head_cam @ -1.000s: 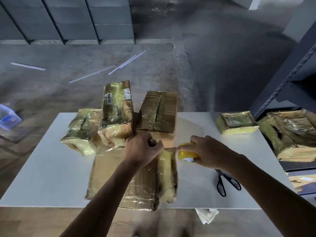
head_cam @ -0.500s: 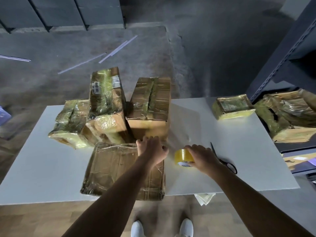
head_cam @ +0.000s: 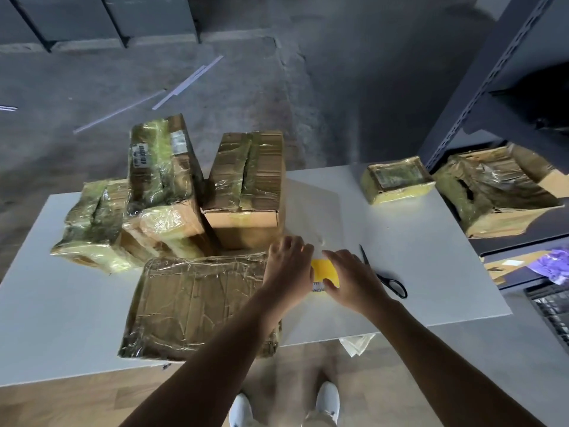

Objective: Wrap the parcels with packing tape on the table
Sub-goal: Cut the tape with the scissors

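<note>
A large flat cardboard parcel [head_cam: 191, 306] wrapped in clear tape lies at the near edge of the white table [head_cam: 415, 266]. My left hand [head_cam: 288, 266] rests at its far right corner, right beside the yellow tape roll [head_cam: 324, 272]. My right hand [head_cam: 354, 277] grips that roll from the right, just off the parcel's right side. Behind the flat parcel stand three taped parcels: a low one [head_cam: 92, 223] at left, a tall one [head_cam: 163, 177] and a brown box [head_cam: 249, 186].
Black scissors [head_cam: 386, 278] lie just right of my right hand. A small yellow-taped parcel [head_cam: 395, 180] sits at the table's far right. A torn taped box [head_cam: 495, 195] rests on the dark metal shelf [head_cam: 492, 87] beyond the right edge. My white shoes [head_cam: 328, 402] show below.
The flat parcel now lies flat rather than turned on its side. My left hand has shifted right to the tape roll, and my right hand has stayed on the roll by the parcel's corner.
</note>
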### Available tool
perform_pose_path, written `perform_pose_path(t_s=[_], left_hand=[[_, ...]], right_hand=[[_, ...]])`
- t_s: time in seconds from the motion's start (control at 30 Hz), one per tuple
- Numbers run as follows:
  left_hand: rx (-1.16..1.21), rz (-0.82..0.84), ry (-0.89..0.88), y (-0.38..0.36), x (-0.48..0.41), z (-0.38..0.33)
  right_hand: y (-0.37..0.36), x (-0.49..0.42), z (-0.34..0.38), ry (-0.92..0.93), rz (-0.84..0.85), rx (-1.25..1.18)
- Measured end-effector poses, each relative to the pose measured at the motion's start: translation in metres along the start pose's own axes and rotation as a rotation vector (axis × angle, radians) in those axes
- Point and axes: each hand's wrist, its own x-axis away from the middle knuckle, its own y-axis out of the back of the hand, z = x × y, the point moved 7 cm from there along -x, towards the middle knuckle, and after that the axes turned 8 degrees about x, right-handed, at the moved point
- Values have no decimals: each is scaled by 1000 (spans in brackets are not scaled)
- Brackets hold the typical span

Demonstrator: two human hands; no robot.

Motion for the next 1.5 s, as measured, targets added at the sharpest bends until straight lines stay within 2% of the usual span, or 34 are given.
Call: perform_pose_path(t_s=[0.2, 0.37, 0.47, 0.67, 0.77, 0.87, 1.0, 1.13, 1.23, 1.37, 1.43, 1.5], left_hand=[[65, 20, -137, -16, -5, -32], [136, 16, -188, -29, -14, -69], [182, 67, -187, -40, -20, -85], [376, 414, 128, -80, -21, -99], [488, 466, 257, -91, -20, -98], [521, 432, 329, -94, -20, -91], [533, 340, 406, -85, -25, -80], [745, 308, 444, -68, -26, -75], [650, 265, 359, -45, -24, -63], [651, 277, 326, -22, -12, -37], [745, 285, 329, -15, -5, -24], [723, 228, 289, -2, -1, -13]], right_hand=[[-6, 18, -53, -276, -52, -81], [-23, 27, -90, -427, -1, -53], [-38, 32, -106, -484, 96, 29], [-57, 35, -121, -470, 194, 170], [-58, 32, -128, -529, 225, 198], [-58, 31, -131, -544, 205, 89], [-33, 32, -124, -578, 56, -107], [-9, 29, -92, -527, -54, -260], [-4, 28, -71, -554, -18, -451], [-7, 27, -36, -595, 96, -935], [-5, 27, -14, -499, 153, -996], [-2, 29, 3, -438, 181, -1024]])
